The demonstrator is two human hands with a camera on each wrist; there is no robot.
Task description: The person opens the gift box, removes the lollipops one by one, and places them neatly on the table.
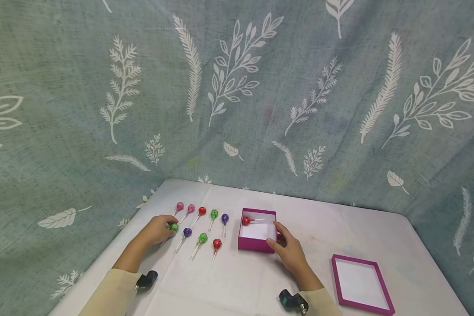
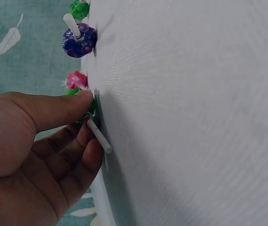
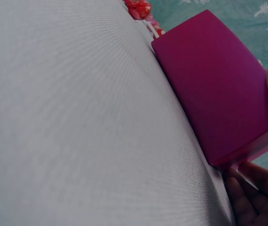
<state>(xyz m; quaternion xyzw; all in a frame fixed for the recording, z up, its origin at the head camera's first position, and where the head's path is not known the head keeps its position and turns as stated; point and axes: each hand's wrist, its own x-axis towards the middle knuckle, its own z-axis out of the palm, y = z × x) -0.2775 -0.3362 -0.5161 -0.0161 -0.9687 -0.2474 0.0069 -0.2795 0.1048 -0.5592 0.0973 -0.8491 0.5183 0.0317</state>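
At the left end of the lollipops, my left hand pinches a green lollipop by its wrapped head. Its white stick points out past the fingers in the left wrist view. My right hand holds the right side of a magenta box, with the thumb near its front corner. Inside the box, a red lollipop lies near the left wall with its stick to the right. A purple lollipop lies just right of my left hand.
A back row on the white table runs from a pink lollipop to another purple lollipop. A second green lollipop and a red one lie in front. The box lid rests inside up at the right. Patterned cloth hangs behind.
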